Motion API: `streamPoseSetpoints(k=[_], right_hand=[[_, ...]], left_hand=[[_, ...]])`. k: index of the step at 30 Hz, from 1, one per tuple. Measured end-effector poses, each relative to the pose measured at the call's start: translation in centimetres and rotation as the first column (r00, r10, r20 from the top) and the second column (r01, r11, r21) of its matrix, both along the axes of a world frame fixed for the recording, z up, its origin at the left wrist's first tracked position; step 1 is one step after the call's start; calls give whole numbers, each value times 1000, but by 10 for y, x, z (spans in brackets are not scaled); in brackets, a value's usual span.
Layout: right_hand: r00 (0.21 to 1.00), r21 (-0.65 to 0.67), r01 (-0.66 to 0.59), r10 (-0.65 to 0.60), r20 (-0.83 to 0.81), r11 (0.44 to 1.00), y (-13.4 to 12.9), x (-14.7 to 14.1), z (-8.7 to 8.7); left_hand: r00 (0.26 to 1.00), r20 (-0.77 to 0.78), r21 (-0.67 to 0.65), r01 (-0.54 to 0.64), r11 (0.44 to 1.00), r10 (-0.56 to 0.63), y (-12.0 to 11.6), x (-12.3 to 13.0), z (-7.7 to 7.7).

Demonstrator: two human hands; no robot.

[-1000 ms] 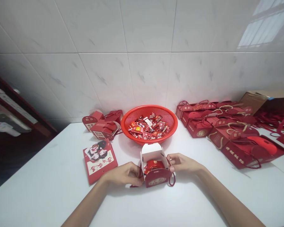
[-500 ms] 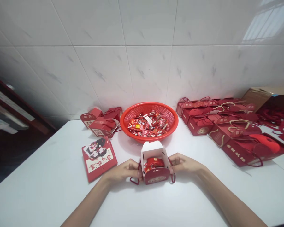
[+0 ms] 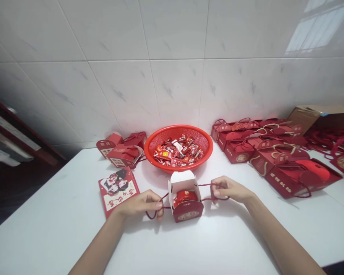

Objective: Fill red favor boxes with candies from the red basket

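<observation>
A small red gift box (image 3: 188, 212) with a white inside stands on the table with its top flaps up. Red-wrapped candy (image 3: 186, 196) fills it. A dark red cord handle (image 3: 151, 217) comes out of its left side, and my left hand (image 3: 147, 204) pinches that loop. On the other side my right hand (image 3: 226, 190) has its fingers closed on the right cord handle (image 3: 205, 185), drawn out away from the box. Neither hand touches the box walls.
Behind the box sits a red plastic basket (image 3: 151, 162) of wrapped candies. To the left are closed boxes (image 3: 120, 154) and a flat printed box (image 3: 119, 191). Several red boxes (image 3: 237, 152) line the right, with a cardboard carton (image 3: 304, 116) beyond. A tiled wall (image 3: 177, 91) bounds the back.
Both hands have moved outward from the box sides, left hand to the left and right hand to the right, pulling the cord loops out. The box stays about where it was.
</observation>
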State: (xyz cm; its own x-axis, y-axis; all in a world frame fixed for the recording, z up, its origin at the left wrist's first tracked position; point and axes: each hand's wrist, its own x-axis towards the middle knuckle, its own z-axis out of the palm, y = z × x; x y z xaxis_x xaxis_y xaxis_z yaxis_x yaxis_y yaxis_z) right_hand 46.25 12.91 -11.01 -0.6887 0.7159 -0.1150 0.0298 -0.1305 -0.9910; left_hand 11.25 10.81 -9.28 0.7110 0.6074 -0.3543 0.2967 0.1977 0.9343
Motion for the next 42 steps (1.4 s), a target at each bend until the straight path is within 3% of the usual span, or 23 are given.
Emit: streamPoseSetpoints(k=[5, 8, 10, 14, 17, 19, 22, 25, 28, 31, 36, 39, 42], right_hand=[[953, 58, 264, -251, -170, 963, -1, 9, 17], [946, 92, 294, -276, -170, 951, -5, 9, 25], [956, 106, 268, -251, -149, 958, -8, 8, 29], [974, 126, 222, -215, -67, 967, -21, 0, 33], [966, 178, 251, -259, 23, 951, -32, -8, 38], [951, 221, 278, -301, 75, 935, -38, -15, 42], [921, 277, 327, -370, 119, 903, -43, -26, 44], [893, 334, 376, -434, 117, 864, -44, -37, 40], [881, 405, 369, -453, 133, 836, -44, -48, 34], [882, 459, 336, -445, 152, 822, -46, -55, 33], [875, 442, 373, -468, 125, 816, -48, -62, 37], [903, 421, 337, -416, 109, 842, -49, -64, 40], [939, 414, 240, -319, 131, 878, -51, -64, 38]], left_hand=[[980, -105, 192, -150, 970, 172, -3, -2, 26], [928, -155, 342, -271, 900, 339, -7, 1, 36], [918, -148, 383, -290, 877, 368, -10, 3, 42], [985, -112, 311, -89, 946, 129, -18, 8, 53], [988, -154, 335, 58, 941, -7, -22, 12, 57], [983, -182, 389, 59, 920, 14, -23, 17, 56], [964, -170, 470, -103, 876, 204, -22, 29, 52], [902, -132, 561, -273, 781, 410, -21, 43, 45], [857, -83, 640, -345, 687, 508, -20, 54, 36], [858, -31, 691, -353, 631, 513, -19, 59, 25], [897, -60, 727, -261, 635, 438, -25, 69, 16], [890, -75, 758, -243, 606, 450, -29, 75, 16], [877, -36, 738, -300, 605, 480, -31, 76, 16]])
